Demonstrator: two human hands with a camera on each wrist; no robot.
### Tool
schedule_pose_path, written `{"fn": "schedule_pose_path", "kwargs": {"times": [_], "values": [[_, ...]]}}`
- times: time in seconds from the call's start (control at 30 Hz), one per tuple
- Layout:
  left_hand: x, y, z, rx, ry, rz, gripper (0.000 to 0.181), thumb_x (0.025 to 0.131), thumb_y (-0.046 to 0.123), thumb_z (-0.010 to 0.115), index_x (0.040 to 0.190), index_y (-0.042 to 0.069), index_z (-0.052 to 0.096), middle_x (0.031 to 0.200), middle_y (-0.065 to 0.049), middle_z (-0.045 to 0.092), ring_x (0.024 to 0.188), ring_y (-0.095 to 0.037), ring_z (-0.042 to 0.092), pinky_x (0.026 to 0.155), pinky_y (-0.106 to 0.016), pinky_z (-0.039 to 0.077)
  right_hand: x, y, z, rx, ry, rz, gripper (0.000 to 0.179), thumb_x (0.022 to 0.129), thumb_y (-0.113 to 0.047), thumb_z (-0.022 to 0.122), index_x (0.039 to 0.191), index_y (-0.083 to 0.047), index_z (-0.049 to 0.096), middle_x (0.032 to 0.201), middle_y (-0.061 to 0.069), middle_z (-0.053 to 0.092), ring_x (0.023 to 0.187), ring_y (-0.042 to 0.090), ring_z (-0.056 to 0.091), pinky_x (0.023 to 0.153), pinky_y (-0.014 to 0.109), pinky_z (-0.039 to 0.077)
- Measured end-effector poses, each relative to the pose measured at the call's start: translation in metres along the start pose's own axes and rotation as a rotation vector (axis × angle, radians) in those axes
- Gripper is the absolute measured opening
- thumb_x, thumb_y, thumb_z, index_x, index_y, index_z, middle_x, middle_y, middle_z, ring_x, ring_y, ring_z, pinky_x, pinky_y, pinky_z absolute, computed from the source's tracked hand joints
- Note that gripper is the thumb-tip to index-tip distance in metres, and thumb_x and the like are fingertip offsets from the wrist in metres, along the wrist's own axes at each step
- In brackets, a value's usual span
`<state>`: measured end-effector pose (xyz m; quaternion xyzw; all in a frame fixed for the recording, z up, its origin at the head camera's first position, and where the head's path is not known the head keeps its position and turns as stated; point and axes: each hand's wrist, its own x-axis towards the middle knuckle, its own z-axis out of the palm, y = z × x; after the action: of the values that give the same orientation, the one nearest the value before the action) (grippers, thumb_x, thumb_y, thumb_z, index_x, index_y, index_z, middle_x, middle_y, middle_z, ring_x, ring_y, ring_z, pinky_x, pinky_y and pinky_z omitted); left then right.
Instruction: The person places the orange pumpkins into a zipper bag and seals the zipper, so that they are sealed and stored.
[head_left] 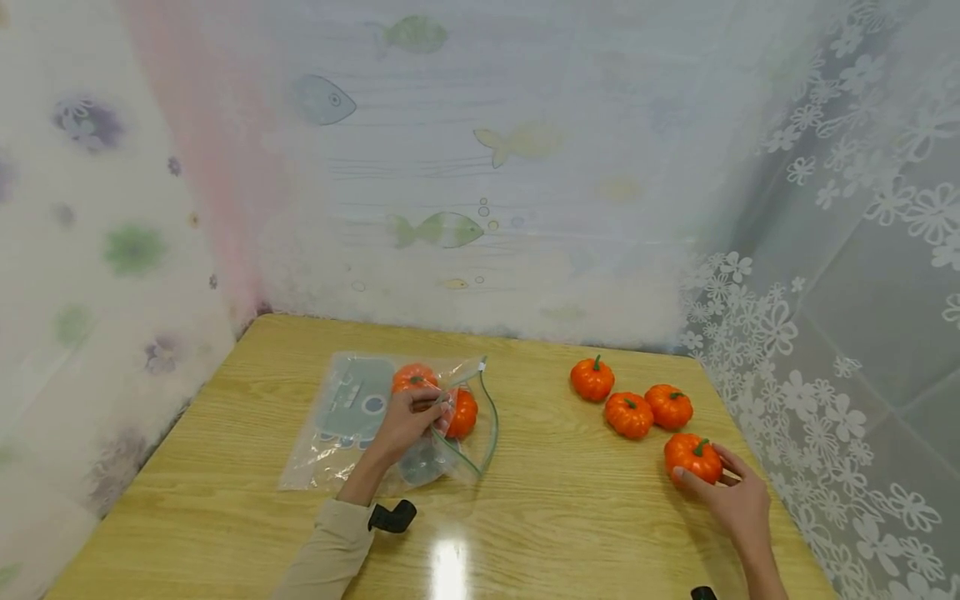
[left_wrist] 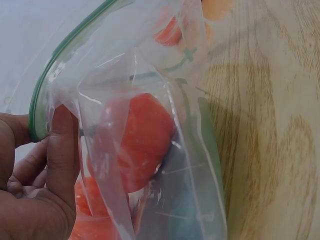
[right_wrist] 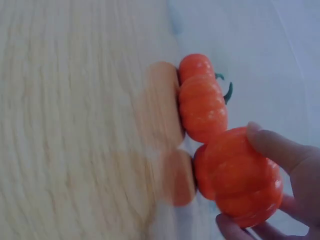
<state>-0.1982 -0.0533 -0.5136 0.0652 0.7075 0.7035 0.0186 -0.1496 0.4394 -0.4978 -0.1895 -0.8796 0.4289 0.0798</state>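
Pale curtains printed with fish and flowers (head_left: 570,208) close off the back and left, above a light wood-grain table (head_left: 555,525). On the table's left half lies a clear, green-edged plastic zip bag (head_left: 300,471), its mouth gaping to the right. The left hand (head_left: 405,423) has a narrow grip — thumb and fingers pinch the bag near its mouth. At the right, the right hand (head_left: 738,498) has its grip curled round a glossy orange ribbed pumpkin with a green stem (head_left: 686,457); whether it touches the table I cannot tell. Just beyond it sit three matching pumpkins (head_left: 628,415), loosely clustered, while two more orange pumpkins (head_left: 463,414) show through the film inside the bag — next to the left hand.
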Motion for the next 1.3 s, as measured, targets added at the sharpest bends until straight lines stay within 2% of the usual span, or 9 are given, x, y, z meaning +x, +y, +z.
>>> {"fn": "schedule_pose_path", "kwargs": {"times": [0.07, 0.13, 0.23, 0.5, 0.73, 0.87, 1.07, 1.3], "values": [[0.000, 0.000, -0.001, 0.007, -0.004, 0.010, 0.032, 0.102, 0.006, 0.062, 0.128, -0.013, 0.062, 0.097, -0.019, 0.074, 0.068, -0.007, 0.065, 0.053, -0.020, 0.048, -0.004, -0.002, 0.004, 0.034, 0.060, -0.037, 0.084, 0.079, -0.039, 0.089, 0.148, -0.006, 0.054, 0.142, 0.026, 0.054, 0.097, 0.011, 0.064, 0.063, 0.007, 0.046], [0.001, -0.001, -0.002, 0.008, -0.006, 0.015, 0.032, 0.101, 0.006, 0.063, 0.128, -0.012, 0.064, 0.097, -0.022, 0.074, 0.067, -0.007, 0.064, 0.052, -0.020, 0.047, -0.009, -0.004, 0.009, 0.066, 0.103, -0.082, 0.078, 0.079, -0.035, 0.090, 0.144, -0.006, 0.058, 0.137, 0.025, 0.059, 0.084, -0.008, 0.058, 0.063, 0.006, 0.047], [0.001, -0.003, -0.002, 0.010, -0.009, 0.019, 0.032, 0.101, 0.007, 0.064, 0.127, -0.012, 0.065, 0.098, -0.023, 0.074, 0.066, -0.008, 0.064, 0.051, -0.020, 0.046, -0.016, -0.010, 0.017, 0.103, 0.107, -0.135, 0.074, 0.079, -0.030, 0.090, 0.142, -0.005, 0.061, 0.136, 0.025, 0.061, 0.077, -0.020, 0.050, 0.063, 0.007, 0.049], [0.001, -0.002, -0.003, -0.020, -0.028, 0.006, 0.033, 0.101, 0.006, 0.063, 0.128, -0.013, 0.063, 0.092, -0.023, 0.073, 0.064, -0.008, 0.064, 0.051, -0.021, 0.046, -0.028, -0.027, 0.036, 0.111, 0.005, -0.203, 0.073, 0.078, -0.026, 0.092, 0.142, -0.008, 0.061, 0.141, 0.021, 0.059, 0.087, -0.013, 0.054, 0.067, 0.015, 0.056], [0.001, -0.003, -0.002, -0.005, -0.013, -0.008, 0.033, 0.101, 0.005, 0.063, 0.129, -0.012, 0.062, 0.097, -0.022, 0.073, 0.068, -0.008, 0.065, 0.054, -0.020, 0.049, -0.032, -0.036, 0.053, 0.162, -0.088, -0.295, 0.071, 0.076, -0.017, 0.092, 0.139, -0.005, 0.063, 0.138, 0.023, 0.061, 0.092, -0.009, 0.058, 0.071, 0.017, 0.057], [0.001, -0.003, -0.002, -0.023, -0.021, -0.014, 0.033, 0.101, 0.005, 0.062, 0.129, -0.013, 0.061, 0.093, -0.020, 0.073, 0.067, -0.008, 0.065, 0.053, -0.020, 0.048, -0.035, -0.038, 0.064, 0.146, -0.148, -0.304, 0.071, 0.076, -0.019, 0.092, 0.140, -0.007, 0.063, 0.139, 0.021, 0.061, 0.097, -0.001, 0.061, 0.073, 0.018, 0.057], [0.002, -0.003, -0.001, -0.028, -0.025, -0.014, 0.033, 0.101, 0.005, 0.063, 0.129, -0.013, 0.062, 0.093, -0.017, 0.074, 0.066, -0.007, 0.064, 0.053, -0.019, 0.048, -0.039, -0.041, 0.082, 0.128, -0.225, -0.314, 0.071, 0.073, -0.019, 0.095, 0.136, -0.006, 0.066, 0.136, 0.018, 0.064, 0.106, 0.024, 0.066, 0.077, 0.020, 0.058], [0.001, -0.002, 0.000, -0.039, -0.018, -0.025, 0.032, 0.101, 0.004, 0.062, 0.129, -0.013, 0.062, 0.090, -0.014, 0.074, 0.066, -0.007, 0.065, 0.052, -0.019, 0.046, -0.042, -0.049, 0.099, 0.142, -0.296, -0.328, 0.068, 0.071, -0.018, 0.095, 0.132, -0.006, 0.069, 0.133, 0.017, 0.065, 0.104, 0.026, 0.066, 0.075, 0.023, 0.058]]}}
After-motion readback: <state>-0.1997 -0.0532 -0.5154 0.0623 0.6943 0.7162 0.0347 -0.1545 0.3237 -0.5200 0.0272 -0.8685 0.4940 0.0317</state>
